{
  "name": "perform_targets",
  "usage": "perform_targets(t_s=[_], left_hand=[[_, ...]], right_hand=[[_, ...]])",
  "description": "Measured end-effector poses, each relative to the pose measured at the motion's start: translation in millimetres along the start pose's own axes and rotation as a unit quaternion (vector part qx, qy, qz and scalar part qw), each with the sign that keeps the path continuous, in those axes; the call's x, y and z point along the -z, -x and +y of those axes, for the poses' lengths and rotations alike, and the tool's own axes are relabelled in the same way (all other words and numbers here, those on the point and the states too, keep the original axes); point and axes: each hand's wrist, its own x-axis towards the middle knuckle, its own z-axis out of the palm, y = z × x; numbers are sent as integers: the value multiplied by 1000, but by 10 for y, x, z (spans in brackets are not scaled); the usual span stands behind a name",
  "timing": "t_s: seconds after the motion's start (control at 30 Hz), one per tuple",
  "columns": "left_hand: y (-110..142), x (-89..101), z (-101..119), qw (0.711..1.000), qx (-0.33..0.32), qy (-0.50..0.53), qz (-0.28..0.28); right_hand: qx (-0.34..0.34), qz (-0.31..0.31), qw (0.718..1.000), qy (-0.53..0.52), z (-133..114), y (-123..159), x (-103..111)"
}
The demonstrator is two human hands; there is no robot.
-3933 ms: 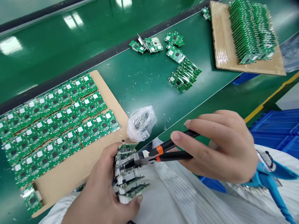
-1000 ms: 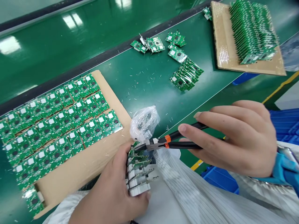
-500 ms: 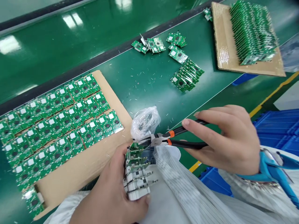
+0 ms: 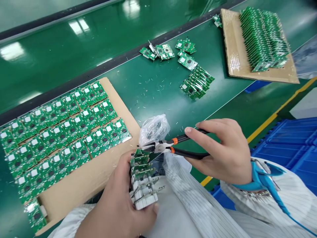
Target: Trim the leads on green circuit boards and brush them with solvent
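A stack of green circuit boards (image 4: 142,168) with white plastic parts and thin metal pins is gripped in my left hand (image 4: 116,198), thumb below and fingers behind. My right hand (image 4: 220,148) is wrapped round a pair of side cutters (image 4: 160,146) with black handles and orange bands. Their handles are spread a little, and the jaws lie at the top board of the stack, by its pins. Whether the blades touch a pin I cannot tell. Just behind the jaws sits a clear plastic bag (image 4: 156,127) with clipped pins inside.
Rows of circuit boards (image 4: 66,132) lie on a cardboard sheet (image 4: 119,105) at left. Loose boards (image 4: 196,82) and scattered pin clippings are on the green bench (image 4: 138,76). Another cardboard piece (image 4: 232,49) bears upright boards (image 4: 264,39). Blue crates (image 4: 287,148) stand at right. A blue wrist strap (image 4: 264,180) circles my right wrist.
Since 3.9 seconds ago, the cutters have shifted from among the stacked boards to the top one. In the last half second my right hand and the cutters have moved left.
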Motion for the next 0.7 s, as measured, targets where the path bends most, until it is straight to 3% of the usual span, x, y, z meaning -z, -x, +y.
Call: perform_targets(t_s=[0.33, 0.5, 0.7], left_hand=[[-7, 7, -24, 1000, -2, -21, 13], [-31, 41, -109, 999, -37, -30, 3], [-46, 17, -164, 999, -24, 17, 24]], right_hand=[[-15, 6, 999, -31, -81, -31, -79], [-30, 5, 999, -41, -123, -9, -118], [-23, 0, 999, -30, -151, 6, -143]])
